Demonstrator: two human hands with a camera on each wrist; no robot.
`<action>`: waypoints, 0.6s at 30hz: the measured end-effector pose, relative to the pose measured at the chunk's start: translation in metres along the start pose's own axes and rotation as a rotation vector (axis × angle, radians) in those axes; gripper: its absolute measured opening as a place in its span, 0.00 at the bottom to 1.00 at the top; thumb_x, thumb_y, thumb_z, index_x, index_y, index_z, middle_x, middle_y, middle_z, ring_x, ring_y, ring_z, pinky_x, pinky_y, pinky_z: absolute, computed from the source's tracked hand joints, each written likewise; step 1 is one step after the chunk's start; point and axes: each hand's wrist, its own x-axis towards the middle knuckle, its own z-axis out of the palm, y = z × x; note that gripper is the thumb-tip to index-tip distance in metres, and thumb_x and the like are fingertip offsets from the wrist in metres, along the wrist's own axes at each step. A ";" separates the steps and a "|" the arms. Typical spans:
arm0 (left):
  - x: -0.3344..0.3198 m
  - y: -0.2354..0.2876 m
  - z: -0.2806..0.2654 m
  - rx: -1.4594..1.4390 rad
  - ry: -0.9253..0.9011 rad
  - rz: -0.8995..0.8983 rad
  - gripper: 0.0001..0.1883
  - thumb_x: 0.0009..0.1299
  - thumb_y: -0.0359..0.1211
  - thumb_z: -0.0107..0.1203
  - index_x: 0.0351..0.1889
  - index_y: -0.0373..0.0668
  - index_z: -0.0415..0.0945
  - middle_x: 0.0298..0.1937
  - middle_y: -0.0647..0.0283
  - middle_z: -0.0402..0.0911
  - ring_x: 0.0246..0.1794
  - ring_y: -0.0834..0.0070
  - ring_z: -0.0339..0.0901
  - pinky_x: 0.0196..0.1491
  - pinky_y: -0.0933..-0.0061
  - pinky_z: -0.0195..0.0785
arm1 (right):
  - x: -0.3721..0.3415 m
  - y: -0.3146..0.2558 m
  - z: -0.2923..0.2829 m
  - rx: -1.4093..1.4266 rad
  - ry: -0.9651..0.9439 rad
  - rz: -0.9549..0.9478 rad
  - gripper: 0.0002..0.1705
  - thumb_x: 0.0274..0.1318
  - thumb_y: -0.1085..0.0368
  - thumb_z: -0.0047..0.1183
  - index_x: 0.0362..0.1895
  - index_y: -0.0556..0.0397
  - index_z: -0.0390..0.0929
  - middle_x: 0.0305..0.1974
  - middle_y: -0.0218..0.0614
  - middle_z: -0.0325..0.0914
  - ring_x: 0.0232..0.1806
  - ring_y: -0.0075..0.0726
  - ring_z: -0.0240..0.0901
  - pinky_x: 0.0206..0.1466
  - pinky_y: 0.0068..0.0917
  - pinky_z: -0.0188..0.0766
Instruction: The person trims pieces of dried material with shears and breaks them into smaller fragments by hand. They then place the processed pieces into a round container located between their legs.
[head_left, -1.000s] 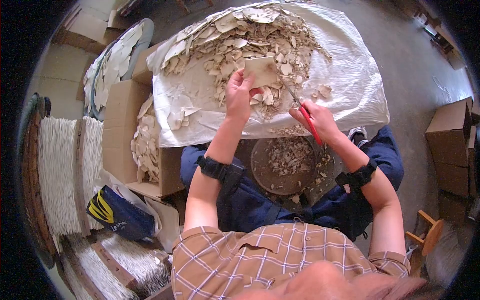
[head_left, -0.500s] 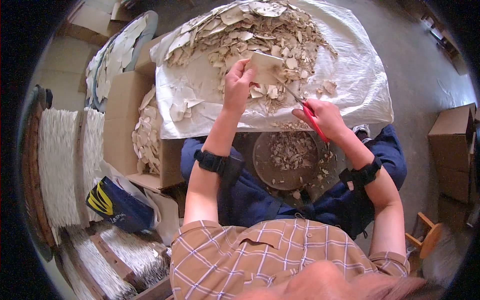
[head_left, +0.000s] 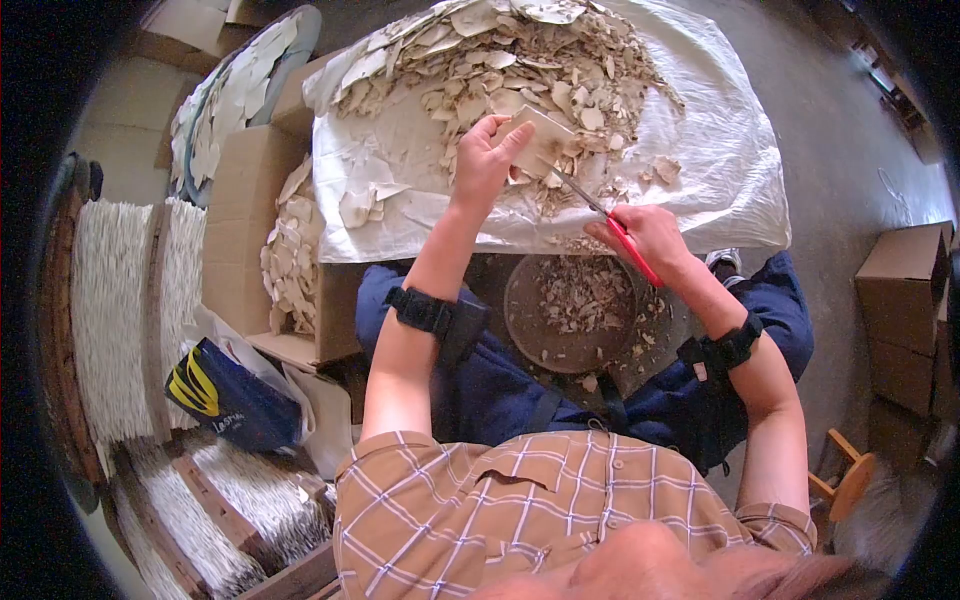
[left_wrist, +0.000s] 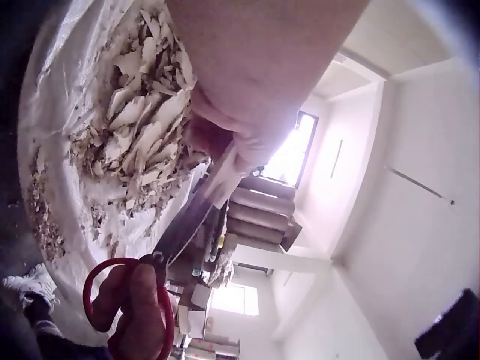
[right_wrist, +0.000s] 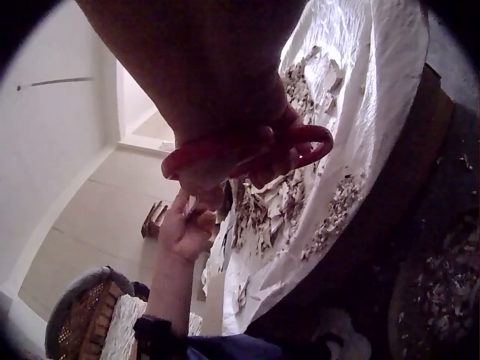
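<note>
Head view: a flat pale piece (head_left: pixel 540 145) is held over the near side of a heap (head_left: pixel 500 85) of similar pieces, pinched at its nine o'clock side between the thumb and bent fingers of the left hand (head_left: pixel 485 168). A pair of red-handled scissors (head_left: pixel 614 226) is gripped by the right hand (head_left: pixel 650 236), placed at four o'clock from the piece, with fingers curled round the loops. The blades are pointed toward ten o'clock, their tips at the piece's edge; whether they are parted cannot be told. The heap is borne by a white sheet (head_left: pixel 735 195). At six o'clock from the piece, small scraps (head_left: pixel 588 300) are held in a round basin (head_left: pixel 524 325); at nine o'clock, more pale pieces (head_left: pixel 288 262) are contained in a cardboard box (head_left: pixel 235 215), and a dark blue bag (head_left: pixel 250 410) is seen at eight o'clock
</note>
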 end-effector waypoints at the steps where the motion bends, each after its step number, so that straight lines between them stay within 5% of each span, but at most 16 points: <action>1: 0.001 -0.001 -0.001 0.001 0.000 -0.001 0.12 0.60 0.36 0.56 0.36 0.39 0.71 0.24 0.70 0.75 0.17 0.89 0.67 0.17 0.88 0.58 | 0.000 0.000 0.000 -0.003 0.000 -0.001 0.27 0.46 0.40 0.47 0.19 0.53 0.73 0.17 0.46 0.69 0.22 0.51 0.69 0.26 0.39 0.62; 13: 0.015 -0.021 -0.012 -0.005 0.117 -0.028 0.13 0.59 0.37 0.57 0.35 0.39 0.70 0.20 0.74 0.71 0.12 0.92 0.61 0.13 0.89 0.51 | 0.004 0.013 -0.004 -0.147 -0.112 -0.060 0.26 0.49 0.42 0.45 0.24 0.55 0.70 0.23 0.48 0.71 0.28 0.52 0.69 0.32 0.40 0.64; 15: 0.020 -0.016 -0.017 -0.258 0.130 0.004 0.12 0.59 0.36 0.57 0.35 0.39 0.70 0.20 0.74 0.70 0.12 0.93 0.60 0.12 0.88 0.49 | 0.001 0.015 -0.006 -0.118 -0.119 -0.068 0.26 0.50 0.43 0.44 0.25 0.55 0.70 0.23 0.47 0.71 0.28 0.51 0.69 0.32 0.38 0.64; 18: 0.013 -0.004 -0.016 -0.247 0.038 -0.047 0.11 0.60 0.34 0.56 0.35 0.39 0.70 0.21 0.74 0.71 0.12 0.92 0.59 0.13 0.89 0.50 | 0.001 0.011 -0.018 -0.013 -0.177 -0.038 0.26 0.52 0.43 0.42 0.26 0.56 0.69 0.22 0.45 0.69 0.27 0.46 0.68 0.31 0.36 0.63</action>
